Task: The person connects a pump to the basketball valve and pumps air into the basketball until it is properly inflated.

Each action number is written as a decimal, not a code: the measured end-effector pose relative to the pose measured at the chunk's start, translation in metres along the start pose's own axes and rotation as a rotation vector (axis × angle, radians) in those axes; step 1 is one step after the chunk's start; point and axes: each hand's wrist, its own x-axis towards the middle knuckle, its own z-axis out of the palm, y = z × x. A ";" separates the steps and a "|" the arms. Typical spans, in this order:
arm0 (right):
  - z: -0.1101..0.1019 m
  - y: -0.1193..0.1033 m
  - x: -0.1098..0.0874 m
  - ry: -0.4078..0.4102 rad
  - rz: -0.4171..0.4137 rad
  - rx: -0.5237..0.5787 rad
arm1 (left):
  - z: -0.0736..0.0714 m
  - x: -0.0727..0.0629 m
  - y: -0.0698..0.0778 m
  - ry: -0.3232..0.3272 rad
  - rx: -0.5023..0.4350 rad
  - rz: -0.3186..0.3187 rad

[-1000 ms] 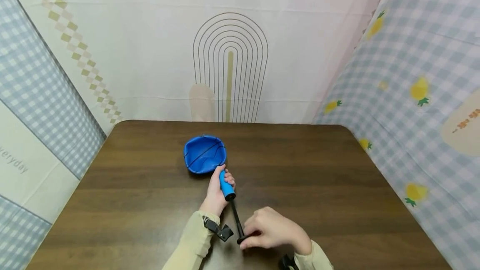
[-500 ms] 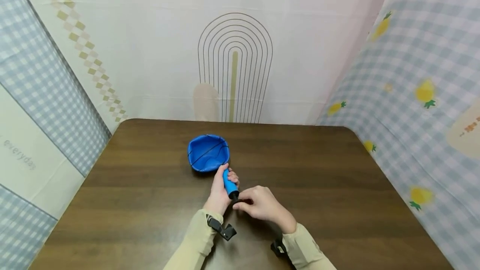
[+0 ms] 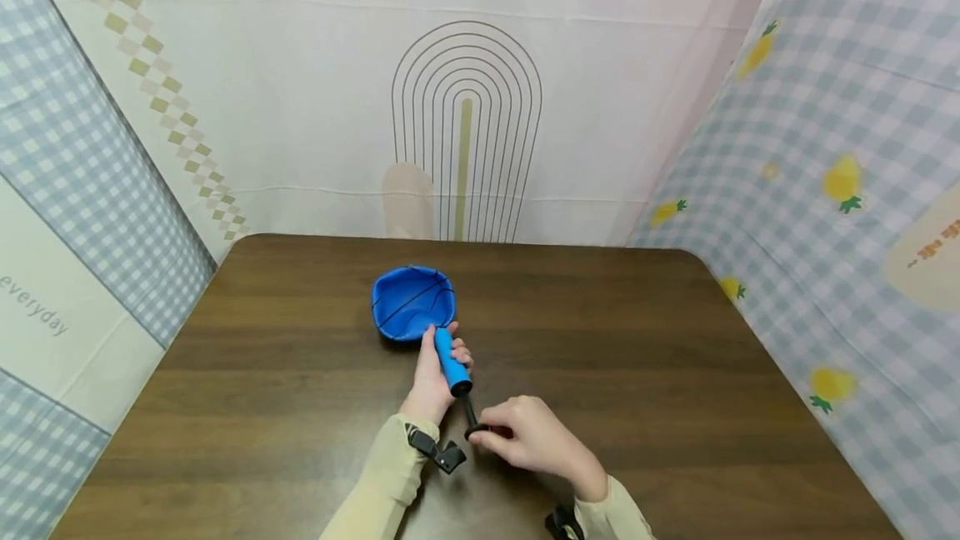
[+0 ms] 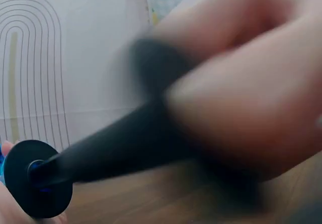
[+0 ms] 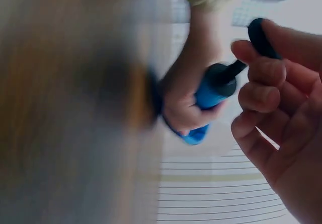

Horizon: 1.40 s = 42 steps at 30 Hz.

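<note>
A blue ball with black lines, its top sunken into a bowl shape, sits on the table beyond the hands. My left hand grips the blue barrel of a hand pump, whose far end points at the ball's near edge. The tip of the pump is hidden behind the fingers and ball. My right hand pinches the pump's black end handle between thumb and fingers. A length of black plunger rod shows between barrel and handle, large and blurred in the left wrist view.
The brown wooden table spreads around both hands. Behind it hangs a pale patterned curtain, with checked cloth along the right side. Black camera straps sit on the wrists.
The right hand pushed the plunger into the barrel, then drew it partway back out toward the person. The left hand and the ball stay in nearly the same place.
</note>
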 end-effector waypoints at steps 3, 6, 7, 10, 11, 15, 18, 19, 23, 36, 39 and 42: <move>-0.004 -0.012 -0.009 0.032 -0.141 -0.022 | 0.001 -0.001 0.004 0.029 0.045 0.026; -0.006 -0.020 -0.014 0.058 -0.249 -0.037 | 0.001 -0.001 0.008 0.057 0.078 0.047; -0.007 -0.022 -0.016 0.066 -0.272 -0.051 | 0.001 -0.001 0.009 0.062 0.081 0.047; -0.007 -0.023 -0.017 0.072 -0.293 -0.057 | 0.001 -0.001 0.009 0.073 0.082 0.046; -0.007 -0.023 -0.017 0.075 -0.295 -0.062 | 0.001 -0.001 0.009 0.076 0.081 0.044; -0.006 -0.021 -0.016 0.055 -0.301 -0.049 | -0.001 0.000 0.008 0.084 0.057 0.032; -0.006 -0.020 -0.012 0.039 -0.310 -0.053 | -0.003 0.001 0.007 0.068 0.028 0.023; -0.006 -0.020 -0.010 0.044 -0.311 -0.061 | -0.003 0.001 0.007 0.061 0.013 0.021; -0.003 -0.013 -0.002 0.107 -0.260 -0.094 | -0.003 0.002 0.008 0.032 -0.036 0.019; 0.014 0.017 0.020 0.114 0.145 -0.064 | 0.001 0.000 0.001 0.050 0.045 0.080; 0.014 0.018 0.020 0.102 0.126 -0.055 | 0.000 0.000 0.002 0.061 0.060 0.069; 0.012 0.017 0.018 0.084 0.090 -0.068 | 0.000 0.000 0.004 0.071 0.071 0.055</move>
